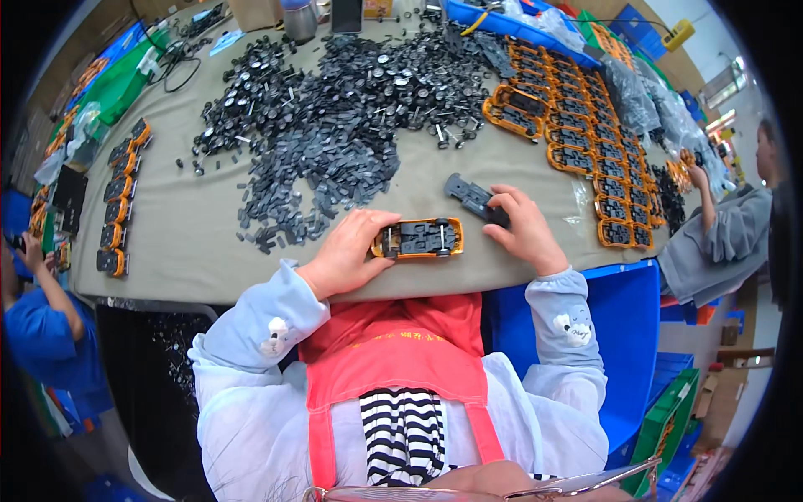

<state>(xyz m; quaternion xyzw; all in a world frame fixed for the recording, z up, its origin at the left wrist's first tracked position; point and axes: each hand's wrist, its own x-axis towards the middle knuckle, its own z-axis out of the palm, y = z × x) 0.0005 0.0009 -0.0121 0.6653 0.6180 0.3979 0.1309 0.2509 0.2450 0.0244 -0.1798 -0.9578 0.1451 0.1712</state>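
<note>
Now L hand (351, 251) steadies orange toy car (417, 238), R hand (524, 227) on black chassis (473, 199).

We are seeing a glossy orange plastic toy car shell (417, 238) with a matt black plastic base, a matt dark grey plastic chassis piece (475, 199), a matt, smooth grey-beige tabletop (192, 226), and a shiny metal cup (299, 20).
</note>
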